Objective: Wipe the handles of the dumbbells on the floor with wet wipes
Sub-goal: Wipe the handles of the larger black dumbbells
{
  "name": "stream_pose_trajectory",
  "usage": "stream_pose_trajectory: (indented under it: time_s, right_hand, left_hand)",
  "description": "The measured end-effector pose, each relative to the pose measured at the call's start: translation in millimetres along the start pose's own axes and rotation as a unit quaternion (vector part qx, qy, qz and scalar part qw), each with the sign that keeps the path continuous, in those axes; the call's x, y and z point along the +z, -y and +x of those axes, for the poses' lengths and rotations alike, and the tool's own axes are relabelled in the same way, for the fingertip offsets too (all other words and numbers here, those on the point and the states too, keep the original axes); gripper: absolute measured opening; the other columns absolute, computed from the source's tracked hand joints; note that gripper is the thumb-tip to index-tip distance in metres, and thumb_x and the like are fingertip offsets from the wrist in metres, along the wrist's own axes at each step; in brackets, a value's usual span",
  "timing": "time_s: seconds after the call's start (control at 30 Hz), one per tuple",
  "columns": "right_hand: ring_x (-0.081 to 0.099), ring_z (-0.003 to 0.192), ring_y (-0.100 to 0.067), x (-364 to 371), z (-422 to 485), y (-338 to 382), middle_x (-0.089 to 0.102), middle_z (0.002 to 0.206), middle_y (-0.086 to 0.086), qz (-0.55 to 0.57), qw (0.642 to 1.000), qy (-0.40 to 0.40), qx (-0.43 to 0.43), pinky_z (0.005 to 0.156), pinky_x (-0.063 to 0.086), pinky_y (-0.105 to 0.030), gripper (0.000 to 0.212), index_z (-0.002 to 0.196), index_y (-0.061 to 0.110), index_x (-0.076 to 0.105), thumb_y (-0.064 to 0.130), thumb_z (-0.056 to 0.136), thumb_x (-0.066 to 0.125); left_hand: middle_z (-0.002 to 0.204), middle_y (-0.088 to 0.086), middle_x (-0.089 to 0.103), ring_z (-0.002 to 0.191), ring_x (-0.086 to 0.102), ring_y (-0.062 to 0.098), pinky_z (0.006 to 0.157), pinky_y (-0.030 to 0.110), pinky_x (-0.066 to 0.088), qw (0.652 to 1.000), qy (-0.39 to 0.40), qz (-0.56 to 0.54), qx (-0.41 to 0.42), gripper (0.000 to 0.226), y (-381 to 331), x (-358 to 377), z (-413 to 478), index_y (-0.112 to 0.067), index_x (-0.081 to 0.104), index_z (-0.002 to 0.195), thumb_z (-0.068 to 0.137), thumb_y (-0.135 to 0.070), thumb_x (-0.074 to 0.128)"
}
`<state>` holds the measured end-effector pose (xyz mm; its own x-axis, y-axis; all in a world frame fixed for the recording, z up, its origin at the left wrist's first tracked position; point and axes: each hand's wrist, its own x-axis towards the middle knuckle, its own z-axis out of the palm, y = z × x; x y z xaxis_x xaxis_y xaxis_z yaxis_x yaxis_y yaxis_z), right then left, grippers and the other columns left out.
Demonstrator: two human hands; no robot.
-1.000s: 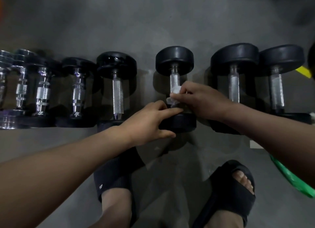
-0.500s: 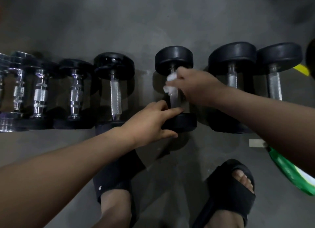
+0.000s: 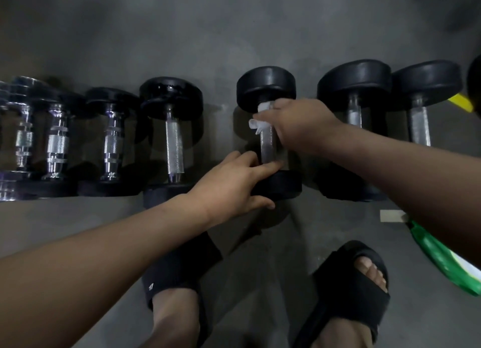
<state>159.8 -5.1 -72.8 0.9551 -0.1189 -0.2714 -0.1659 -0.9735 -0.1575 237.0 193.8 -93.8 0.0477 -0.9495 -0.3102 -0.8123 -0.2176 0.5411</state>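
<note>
On my feed the grey concrete floor spreads away beyond the right fingers, dull and mottled. Nearer the camera than the left fingers I see two black slides. The left slide sits almost straight below them, with a small white logo on its strap. The right slide is down and to the right, with bare toes showing at its open front. Well right of both sets of fingers lies a pale tape patch. Just beside it is a green packet whose print I cannot read, and farther up, by the frame edge, a yellow strip
</note>
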Motion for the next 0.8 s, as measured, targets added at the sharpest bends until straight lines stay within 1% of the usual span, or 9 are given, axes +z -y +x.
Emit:
stream_pose_trajectory:
  time_s: [0.17,0.27,0.33,0.4,0.43,0.53,0.63,0.7,0.8]
  right_hand:
    - [0.060,0.118,-0.026,28,-32,-7,0.056,0.137,0.003,0.100,0.987,0.094,-0.083,0.086,0.051,-0.032,0.052,0.142,0.043,0.048,0.035,0.091,0.037]
    - [0.059,0.117,-0.023,31,-35,-16,0.057,0.132,0.002,0.106,0.986,0.065,-0.114,0.086,0.049,-0.030,0.052,0.143,0.041,0.049,0.024,0.093,0.049]
    - [0.057,0.102,-0.022,29,-20,-20,0.054,0.110,0.006,0.066,0.995,-0.002,-0.072,0.079,0.043,-0.030,0.039,0.136,0.038,0.055,0.038,0.099,0.043]
    - [0.051,0.092,-0.017,33,-5,-20,0.050,0.099,0.010,0.054,0.996,-0.053,-0.044,0.076,0.038,-0.029,0.053,0.127,0.034,0.060,0.063,0.095,0.030]
    - [0.051,0.092,-0.017,35,-4,-17,0.051,0.100,0.010,0.045,0.996,-0.065,-0.041,0.078,0.039,-0.029,0.057,0.129,0.033,0.060,0.064,0.094,0.028]
    - [0.057,0.118,-0.021,48,-25,-6,0.059,0.129,0.000,0.148,0.988,0.014,-0.046,0.095,0.047,-0.031,0.046,0.142,0.036,0.052,0.033,0.098,0.041]
    - [0.051,0.133,-0.019,44,-43,-7,0.056,0.142,0.005,0.194,0.975,0.072,-0.079,0.103,0.047,-0.035,0.051,0.143,0.046,0.049,0.031,0.094,0.043]
    - [0.059,0.119,-0.025,37,-32,-6,0.063,0.129,0.002,0.175,0.981,0.047,-0.073,0.095,0.050,-0.038,0.046,0.138,0.043,0.055,0.028,0.096,0.044]
    - [0.062,0.086,-0.032,31,-6,-12,0.063,0.098,-0.007,0.145,0.989,-0.008,0.014,0.074,0.052,-0.043,0.038,0.134,0.035,0.059,0.032,0.102,0.039]
  left_hand:
    - [0.123,-0.001,0.053,0.112,0.050,0.022,0.096,0.034,0.045,1.000,-0.019,-0.007,0.003,0.079,6,1,-5,-0.038,0.041,0.149,0.079,-0.064,0.068]
    - [0.119,-0.002,0.056,0.110,0.053,0.021,0.092,0.033,0.045,1.000,-0.024,0.000,0.003,0.080,8,-1,-7,-0.035,0.043,0.149,0.079,-0.064,0.068]
    - [0.117,-0.003,0.057,0.108,0.054,0.020,0.090,0.034,0.047,1.000,-0.020,0.005,0.002,0.080,7,-3,-8,-0.033,0.044,0.148,0.079,-0.064,0.068]
    - [0.118,-0.004,0.058,0.109,0.056,0.019,0.091,0.034,0.049,1.000,-0.018,0.004,0.002,0.078,7,-6,-9,-0.031,0.047,0.146,0.079,-0.063,0.069]
    - [0.119,-0.005,0.059,0.110,0.056,0.018,0.091,0.035,0.050,1.000,-0.018,0.004,0.000,0.075,7,-8,-10,-0.030,0.048,0.143,0.079,-0.063,0.069]
    - [0.118,-0.007,0.060,0.109,0.058,0.018,0.087,0.039,0.052,1.000,-0.013,0.020,-0.015,0.067,9,-11,-13,-0.029,0.051,0.133,0.079,-0.064,0.069]
    - [0.119,-0.008,0.061,0.110,0.060,0.018,0.085,0.040,0.053,0.999,-0.012,0.026,-0.030,0.063,12,-13,-18,-0.031,0.051,0.132,0.079,-0.061,0.070]
    - [0.121,-0.007,0.062,0.111,0.060,0.018,0.087,0.039,0.052,0.999,-0.008,0.021,-0.035,0.065,13,-15,-21,-0.030,0.050,0.134,0.080,-0.059,0.071]
    - [0.124,-0.005,0.062,0.112,0.059,0.018,0.089,0.035,0.050,0.999,0.005,0.017,-0.041,0.066,14,-19,-22,-0.027,0.051,0.135,0.080,-0.056,0.073]
